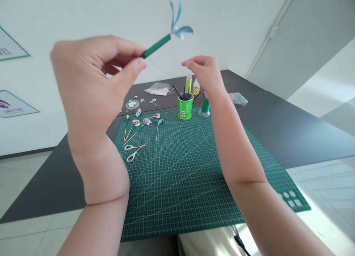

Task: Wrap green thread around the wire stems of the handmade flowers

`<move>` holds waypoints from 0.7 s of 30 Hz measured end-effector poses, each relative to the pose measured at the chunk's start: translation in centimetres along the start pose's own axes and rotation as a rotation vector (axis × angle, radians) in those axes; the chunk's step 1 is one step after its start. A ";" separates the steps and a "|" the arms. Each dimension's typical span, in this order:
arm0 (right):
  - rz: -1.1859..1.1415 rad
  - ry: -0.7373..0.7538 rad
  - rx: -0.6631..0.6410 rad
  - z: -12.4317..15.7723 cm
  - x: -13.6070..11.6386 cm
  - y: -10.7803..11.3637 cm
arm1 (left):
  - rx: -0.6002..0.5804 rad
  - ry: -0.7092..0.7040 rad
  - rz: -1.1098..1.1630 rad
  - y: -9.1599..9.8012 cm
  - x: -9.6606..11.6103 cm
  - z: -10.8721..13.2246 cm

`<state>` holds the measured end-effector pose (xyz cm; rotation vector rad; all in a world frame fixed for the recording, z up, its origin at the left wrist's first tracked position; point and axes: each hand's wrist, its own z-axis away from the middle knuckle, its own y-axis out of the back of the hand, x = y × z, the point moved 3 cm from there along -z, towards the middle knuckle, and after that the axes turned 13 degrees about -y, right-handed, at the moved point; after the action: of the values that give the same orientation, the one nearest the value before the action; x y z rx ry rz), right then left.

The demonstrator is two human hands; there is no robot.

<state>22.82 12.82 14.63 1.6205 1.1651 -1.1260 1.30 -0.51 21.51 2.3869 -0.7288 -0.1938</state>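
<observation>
Head view, craft bench. L hand (91, 89), raised at upper left: thumb and forefinger closed in a pinch on the lower end of a slim green-taped flower stem (156, 46); other fingers curled loosely behind. The stem is held in the air well above the table, tilted up to the right, and topped w/ thin pale blue paper petals (177, 25). R hand (206, 77), raised near the stem but apart from it: fingertips drawn close together and pointing left; whether they pinch anything cannot be told; a faint thread-like line near the stem's lower end is too blurred to identify.

Handling (judgement): the piece looks v. light; the stem is prob. stiff enough for a two-finger pinch; the petals look soft and easily creased, so the grip belongs on the taped shaft, not the bloom.

Below: large green gridded cutting mat (194, 167) on a dark grey table (291, 126); white-handled scissors (135, 151) on the mat's left part; small pink and white paper flowers on stems (141, 121) beyond them; bright green cup of tools (185, 107) at the far edge, w/ a green tape roll (205, 106) just beside it; crumpled clear plastic bag (158, 88) and clear plastic box (237, 98) further back.
</observation>
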 end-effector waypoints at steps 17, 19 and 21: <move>-0.271 -0.029 -0.809 6.7 -3.9 -5.3 | -0.034 0.040 0.326 -1.4 -1.0 0.3; -0.287 -0.061 -0.830 7.1 -4.0 -5.1 | -0.020 0.057 0.315 -1.2 -1.1 0.3; -0.261 -0.069 -0.820 7.5 -4.2 -4.7 | -0.007 0.070 0.304 -1.0 -1.2 0.4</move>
<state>16.11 5.89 16.19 0.8096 1.5511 -0.6899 0.63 0.64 20.56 2.2294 -1.0420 0.0142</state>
